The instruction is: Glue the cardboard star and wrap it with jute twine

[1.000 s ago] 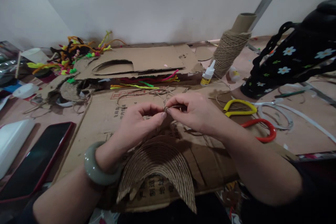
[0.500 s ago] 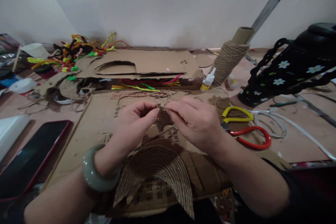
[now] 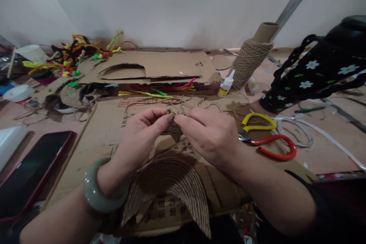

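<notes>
Holds a twine-wound piece (image 3: 173,127) just above the cardboard sheet (image 3: 105,129) on the bench (image 3: 328,152), pinched from either side by the left hand (image 3: 141,137) and the right hand (image 3: 210,135), both grasping it at the fingertips. Near the wrists, a fan-shaped twine mat (image 3: 168,187) on the same sheet; right of the right hand, scissors (image 3: 267,139); farther back, a twine spool (image 3: 249,61) and glue bottle (image 3: 226,84).

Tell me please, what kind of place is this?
Probably a handicraft worktable, perhaps at home. A twine spool, a glue bottle and scissors sit among cut cardboard, with coloured pipe cleaners behind. The left hand and right hand pinch a small twine piece.
</notes>
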A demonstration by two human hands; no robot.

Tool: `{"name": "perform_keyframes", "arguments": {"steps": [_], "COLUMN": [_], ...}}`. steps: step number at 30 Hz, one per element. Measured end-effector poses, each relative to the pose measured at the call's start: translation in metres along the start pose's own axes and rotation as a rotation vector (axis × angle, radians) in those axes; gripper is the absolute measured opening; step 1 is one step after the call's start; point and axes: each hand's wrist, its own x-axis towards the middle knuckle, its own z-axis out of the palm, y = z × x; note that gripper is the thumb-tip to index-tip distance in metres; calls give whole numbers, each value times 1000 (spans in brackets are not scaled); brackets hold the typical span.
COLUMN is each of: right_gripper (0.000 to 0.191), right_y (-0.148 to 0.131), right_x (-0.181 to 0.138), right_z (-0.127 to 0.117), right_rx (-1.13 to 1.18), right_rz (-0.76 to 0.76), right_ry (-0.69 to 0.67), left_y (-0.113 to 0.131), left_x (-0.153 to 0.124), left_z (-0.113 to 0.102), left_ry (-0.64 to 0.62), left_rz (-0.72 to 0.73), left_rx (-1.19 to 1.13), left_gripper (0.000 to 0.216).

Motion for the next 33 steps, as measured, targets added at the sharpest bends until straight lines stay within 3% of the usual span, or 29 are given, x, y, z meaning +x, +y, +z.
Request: {"name": "perform_keyframes", "arguments": {"steps": [10,26,33], "right_gripper": [20,18,15], "right_y": [-1,-1,-2], "right_x": [-2,0,2], "right_z": [1,1,-4], "right_rx": [-32,12,153], "right_rz": [-39,-35,129], "right_ry": [-21,46,57], "left_y": [3,3,0], "left_x": [0,2,2], "left_z": [3,1,-4], "left_ry": [63,27,-13], "left_rz": [-22,32,56], "left_rx": [-22,-37,-22], "left_gripper": [8,4,5]}}
